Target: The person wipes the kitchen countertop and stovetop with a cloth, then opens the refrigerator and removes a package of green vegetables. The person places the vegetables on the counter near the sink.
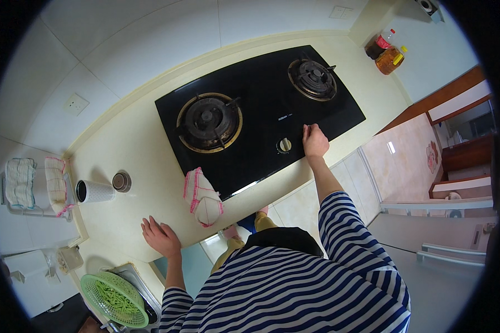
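Note:
My right hand [316,141] is closed at the front right of the black glass gas hob [258,104], its fingers where a knob would sit; the hand hides most of what it grips. Just left of it a silver control knob [285,145] shows. Two burners, a left one [208,120] and a right one [313,79], have nothing on them. My left hand [161,238] rests with fingers spread on the cream countertop [129,220], holding nothing. Between it and the hob a folded white cloth with pink stripes [202,197] lies over the hob's front left corner.
A white patterned cup [95,191] and a small round container [121,182] stand at the left. Cloths hang on a wall rack [37,212]. A green basket of cut green beans [116,297] rests at the sink. Two bottles [389,61] stand back right; a refrigerator [433,266] is at right.

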Demonstrator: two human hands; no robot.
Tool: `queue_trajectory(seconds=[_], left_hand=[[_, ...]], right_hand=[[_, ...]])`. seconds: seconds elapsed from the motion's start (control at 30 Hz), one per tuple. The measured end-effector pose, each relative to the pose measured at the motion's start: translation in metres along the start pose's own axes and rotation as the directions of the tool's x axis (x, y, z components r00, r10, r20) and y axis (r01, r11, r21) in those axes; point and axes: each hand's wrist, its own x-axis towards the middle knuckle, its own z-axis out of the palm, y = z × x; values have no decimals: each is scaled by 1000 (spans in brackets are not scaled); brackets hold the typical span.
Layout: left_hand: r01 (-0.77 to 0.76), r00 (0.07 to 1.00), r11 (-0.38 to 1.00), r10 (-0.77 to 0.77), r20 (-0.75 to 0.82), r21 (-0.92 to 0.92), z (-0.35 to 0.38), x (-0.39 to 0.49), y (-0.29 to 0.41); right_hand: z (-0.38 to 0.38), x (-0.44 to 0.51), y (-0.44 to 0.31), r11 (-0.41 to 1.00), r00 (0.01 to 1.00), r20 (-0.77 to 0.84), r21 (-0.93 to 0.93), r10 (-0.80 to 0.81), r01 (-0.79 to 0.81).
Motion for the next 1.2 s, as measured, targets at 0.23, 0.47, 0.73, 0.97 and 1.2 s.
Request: queue_trajectory(seconds=[0.23, 0.47, 0.73, 0.97, 1.2], left_hand=[[5, 1000, 1000, -5, 5, 4, 0, -1, 0], [9, 1000, 1000, -9, 9, -12, -2, 0, 0], [11, 1000, 1000, -11, 15, -11, -3, 0, 2], [15, 1000, 1000, -14, 8, -6, -3, -1, 1], [17, 1000, 1000, -17, -12, 6, -1, -2, -1]], right_hand=[[-1, 0, -1, 1000, 1000, 10, -19, 3, -3], [-4, 0, -3, 1000, 1000, 2, -23, 8, -8], [2, 2, -1, 999, 1000, -2, -43, 8, -8], [5, 5, 0, 997, 1000, 10, -68, 21, -20], [-1, 8, -4, 995, 997, 61, -94, 45, -39]])
